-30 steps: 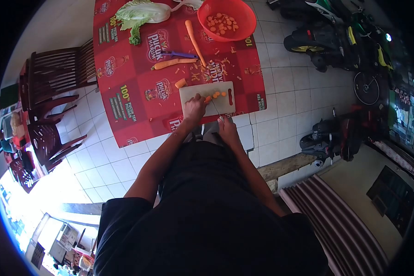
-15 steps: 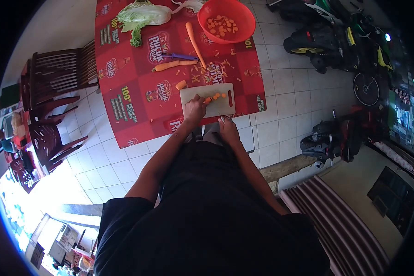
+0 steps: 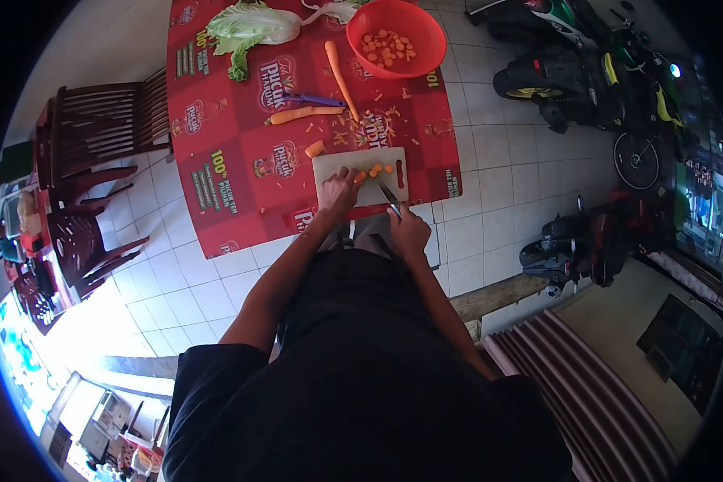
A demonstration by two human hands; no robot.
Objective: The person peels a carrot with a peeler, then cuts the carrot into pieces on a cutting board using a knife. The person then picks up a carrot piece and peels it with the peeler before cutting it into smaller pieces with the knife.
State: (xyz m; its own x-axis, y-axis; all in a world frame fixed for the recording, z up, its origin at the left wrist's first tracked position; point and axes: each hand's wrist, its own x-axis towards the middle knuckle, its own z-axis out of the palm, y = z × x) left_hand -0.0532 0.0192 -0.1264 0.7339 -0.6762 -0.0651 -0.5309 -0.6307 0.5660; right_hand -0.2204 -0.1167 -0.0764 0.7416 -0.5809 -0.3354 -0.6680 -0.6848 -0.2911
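On the white cutting board (image 3: pixel 369 198), my left hand (image 3: pixel 341 191) is closed around a carrot piece (image 3: pixel 360 177), whose cut end pokes out past the fingers. Several orange carrot slices (image 3: pixel 377 169) lie beside that end. My right hand (image 3: pixel 410 230) grips a knife (image 3: pixel 389 195) by its handle at the board's near edge, the blade slanting over the board toward the slices. Just beyond the board's far left corner rests a carrot chunk (image 3: pixel 315 149). Farther up are two peeled carrots (image 3: pixel 343 80) and a purple-handled peeler (image 3: pixel 317 100).
A red bowl (image 3: pixel 422 40) with carrot slices stands at the table's far right. Chinese cabbage (image 3: pixel 257 26) lies at the far left. Peelings (image 3: pixel 353 132) are scattered over the red tablecloth (image 3: pixel 241 153). Wooden chairs (image 3: pixel 108 120) stand left, motorcycles (image 3: pixel 570 80) right.
My right hand has moved forward and slightly right, bringing the knife blade over the board. My left hand stays closed on the carrot piece, almost in place.
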